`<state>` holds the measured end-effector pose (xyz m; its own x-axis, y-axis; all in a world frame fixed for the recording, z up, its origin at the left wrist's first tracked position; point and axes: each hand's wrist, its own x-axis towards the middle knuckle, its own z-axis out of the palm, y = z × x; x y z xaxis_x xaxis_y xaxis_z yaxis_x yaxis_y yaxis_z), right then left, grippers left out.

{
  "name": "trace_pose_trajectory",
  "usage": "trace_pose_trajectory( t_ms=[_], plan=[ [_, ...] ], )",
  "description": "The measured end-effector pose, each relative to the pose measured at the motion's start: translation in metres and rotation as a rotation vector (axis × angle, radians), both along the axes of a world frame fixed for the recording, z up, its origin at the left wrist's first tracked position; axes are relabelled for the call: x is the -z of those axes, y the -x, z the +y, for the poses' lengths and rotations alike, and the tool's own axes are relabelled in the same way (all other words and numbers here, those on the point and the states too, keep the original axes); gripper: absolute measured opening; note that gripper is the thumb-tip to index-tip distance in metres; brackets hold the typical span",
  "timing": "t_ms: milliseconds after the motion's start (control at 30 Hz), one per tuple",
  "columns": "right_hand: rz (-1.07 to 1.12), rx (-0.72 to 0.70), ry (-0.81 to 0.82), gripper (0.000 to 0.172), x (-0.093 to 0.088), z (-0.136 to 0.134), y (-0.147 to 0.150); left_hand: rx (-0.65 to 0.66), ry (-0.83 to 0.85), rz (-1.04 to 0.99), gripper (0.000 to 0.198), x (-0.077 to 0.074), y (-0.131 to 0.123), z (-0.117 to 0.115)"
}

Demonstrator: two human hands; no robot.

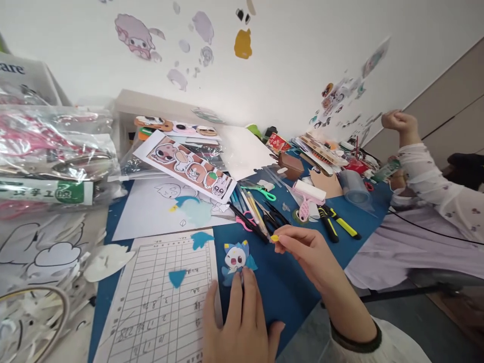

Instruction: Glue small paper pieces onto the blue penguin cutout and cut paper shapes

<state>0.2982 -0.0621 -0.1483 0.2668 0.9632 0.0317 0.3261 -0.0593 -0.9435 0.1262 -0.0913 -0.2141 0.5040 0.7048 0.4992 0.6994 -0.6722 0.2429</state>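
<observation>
My left hand (242, 315) lies flat, fingers stretched out, with its fingertips on the lower edge of a blue and white cartoon cutout (235, 259). The cutout shows a winking face with yellow-tipped blue ears and rests on the blue table mat (280, 287). Just right of it and raised, my right hand (302, 247) pinches a small yellow piece (275, 238) between thumb and fingertips. Left of the cutout, a blue wing-like piece (201, 240) and a blue triangular piece (177, 278) lie on a printed form (162, 302) with handwriting.
Pens (255, 212), green-handled scissors (262, 190), a lint roller (308, 196) and yellow-black pliers (338, 222) lie behind my hands. Sheets with drawings (189, 166) and a plastic bag (53, 156) are at left. A co-worker's fist (400, 121) is raised at far right.
</observation>
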Motion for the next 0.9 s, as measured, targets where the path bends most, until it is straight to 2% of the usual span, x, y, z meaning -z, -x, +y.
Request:
trace_pose_trajectory(
  t_ms=[133,267,333,433,500,667,900],
  plan=[
    [-0.083,0.015,-0.004,0.023,0.002,-0.008,-0.005,0.016,-0.046,0.043,0.056,-0.004,0.001,0.001],
    [-0.246,0.032,-0.036,0.016,0.004,-0.015,0.000,0.011,-0.001,0.021,0.055,-0.007,0.001,0.001],
    [-0.436,0.031,-0.081,0.012,0.008,-0.021,0.008,0.004,0.016,0.012,0.055,-0.006,0.001,0.002],
    [-0.813,-0.017,-0.177,0.019,0.019,-0.029,0.021,0.027,-0.031,0.027,0.051,-0.006,0.001,0.003],
    [-0.941,-0.052,-0.211,0.022,0.027,-0.032,0.027,0.033,-0.058,0.046,0.051,-0.007,0.002,0.003],
    [-0.939,-0.072,-0.189,0.016,0.033,-0.034,0.024,0.027,-0.076,0.097,0.053,-0.010,0.003,0.004],
    [-0.814,-0.057,-0.155,0.016,0.038,-0.033,0.014,0.077,-0.166,0.105,0.044,-0.002,0.006,0.007]
  ],
)
